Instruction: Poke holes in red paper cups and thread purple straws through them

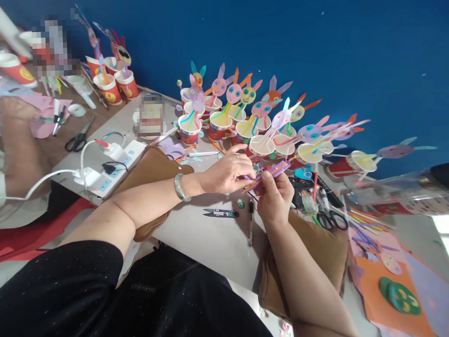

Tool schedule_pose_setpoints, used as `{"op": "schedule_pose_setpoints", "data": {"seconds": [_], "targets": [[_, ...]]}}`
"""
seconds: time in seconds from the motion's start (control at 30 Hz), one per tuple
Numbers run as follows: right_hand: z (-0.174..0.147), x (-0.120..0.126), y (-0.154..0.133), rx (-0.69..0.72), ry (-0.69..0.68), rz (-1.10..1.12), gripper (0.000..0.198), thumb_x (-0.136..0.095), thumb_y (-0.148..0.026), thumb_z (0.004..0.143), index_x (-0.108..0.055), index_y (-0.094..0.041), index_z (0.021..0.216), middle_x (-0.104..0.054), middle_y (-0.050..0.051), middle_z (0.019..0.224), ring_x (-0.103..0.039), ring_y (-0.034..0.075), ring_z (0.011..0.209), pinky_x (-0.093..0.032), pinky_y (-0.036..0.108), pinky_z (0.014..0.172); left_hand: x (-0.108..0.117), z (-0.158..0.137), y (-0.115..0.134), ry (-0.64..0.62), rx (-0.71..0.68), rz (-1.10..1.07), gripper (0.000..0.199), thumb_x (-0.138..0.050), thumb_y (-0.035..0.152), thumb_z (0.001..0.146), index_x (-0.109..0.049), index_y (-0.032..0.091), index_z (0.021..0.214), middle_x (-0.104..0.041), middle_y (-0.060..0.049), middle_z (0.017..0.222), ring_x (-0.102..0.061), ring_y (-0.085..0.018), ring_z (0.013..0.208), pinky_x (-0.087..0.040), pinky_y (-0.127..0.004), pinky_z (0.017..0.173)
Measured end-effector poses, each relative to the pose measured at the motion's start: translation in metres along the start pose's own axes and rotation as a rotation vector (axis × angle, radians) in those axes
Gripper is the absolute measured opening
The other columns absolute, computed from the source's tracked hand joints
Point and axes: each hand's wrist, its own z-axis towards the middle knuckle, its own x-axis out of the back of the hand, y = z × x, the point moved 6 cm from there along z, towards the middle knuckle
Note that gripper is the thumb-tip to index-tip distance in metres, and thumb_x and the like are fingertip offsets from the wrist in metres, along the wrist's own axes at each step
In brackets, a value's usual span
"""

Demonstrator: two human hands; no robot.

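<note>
My left hand (226, 172), with a ring and a bracelet at the wrist, reaches in from the left. Its fingertips pinch near the left end of a small bundle of purple and orange strips (279, 168), some fingers lifted. The thumb and fingers of my right hand (275, 194) close around the same strips from below. Whether they are paper or straws, I cannot make out. Under the hands lie thread snips (221, 213), a small green round piece (241, 205) and a pen (251, 224).
Paper cups (189, 135) with rabbit-headed straws stand along the blue wall. A power strip (110, 170) with cables and brown cushions (151, 176) lie left. Right are black scissors (333, 220), a clear bottle (398, 194) and coloured paper (384, 300). Another person's arm (22, 141) is far left.
</note>
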Motion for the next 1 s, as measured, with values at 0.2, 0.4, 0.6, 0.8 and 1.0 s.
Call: {"op": "schedule_pose_setpoints", "data": {"seconds": [0.2, 0.4, 0.6, 0.8, 1.0], "targets": [[0.001, 0.0, -0.001, 0.009, 0.032, -0.031, 0.047, -0.081, -0.059, 0.081, -0.053, -0.022, 0.074, -0.046, -0.008, 0.054, -0.038, 0.006, 0.044, -0.029, 0.023, 0.042, -0.001, -0.002, 0.007, -0.007, -0.069, 0.06, 0.032, -0.056, 0.037, 0.103, -0.068, 0.021, 0.078, -0.067, -0.001, 0.072, -0.065, -0.018, 0.083, -0.032, -0.057, 0.127], [0.003, 0.003, 0.001, 0.011, 0.029, -0.048, 0.048, -0.08, -0.061, 0.081, -0.052, -0.023, 0.073, -0.044, -0.008, 0.054, -0.037, 0.007, 0.044, -0.028, 0.023, 0.041, -0.001, -0.001, 0.005, -0.011, -0.054, -0.007, 0.029, -0.058, 0.034, 0.1, -0.066, 0.022, 0.075, -0.064, 0.0, 0.069, -0.064, -0.017, 0.081, -0.035, -0.054, 0.125], [0.008, 0.008, -0.002, 0.056, -0.049, -0.056, 0.043, -0.082, -0.057, 0.082, -0.059, -0.022, 0.077, -0.053, -0.006, 0.058, -0.042, 0.007, 0.044, -0.032, 0.024, 0.041, 0.001, -0.003, -0.002, 0.017, 0.109, -0.106, 0.013, -0.067, 0.029, 0.093, -0.068, 0.021, 0.083, -0.071, 0.0, 0.08, -0.068, -0.017, 0.087, -0.029, -0.056, 0.129], [0.004, -0.001, -0.001, 0.003, -0.105, 0.003, 0.039, -0.083, -0.055, 0.083, -0.061, -0.022, 0.08, -0.057, -0.005, 0.061, -0.046, 0.008, 0.045, -0.034, 0.023, 0.042, -0.004, -0.003, -0.004, -0.03, 0.188, -0.175, 0.021, -0.073, 0.038, 0.09, -0.067, 0.019, 0.086, -0.069, 0.0, 0.076, -0.069, -0.019, 0.089, -0.03, -0.053, 0.128], [0.001, -0.006, 0.001, 0.006, -0.174, 0.075, 0.033, -0.083, -0.05, 0.085, -0.067, -0.023, 0.094, -0.061, -0.006, 0.067, -0.05, 0.007, 0.046, -0.039, 0.021, 0.043, -0.002, -0.002, -0.016, 0.047, 0.361, -0.366, 0.016, -0.075, 0.029, 0.088, -0.066, 0.018, 0.082, -0.073, 0.0, 0.08, -0.067, -0.013, 0.08, -0.047, -0.044, 0.113]]}}
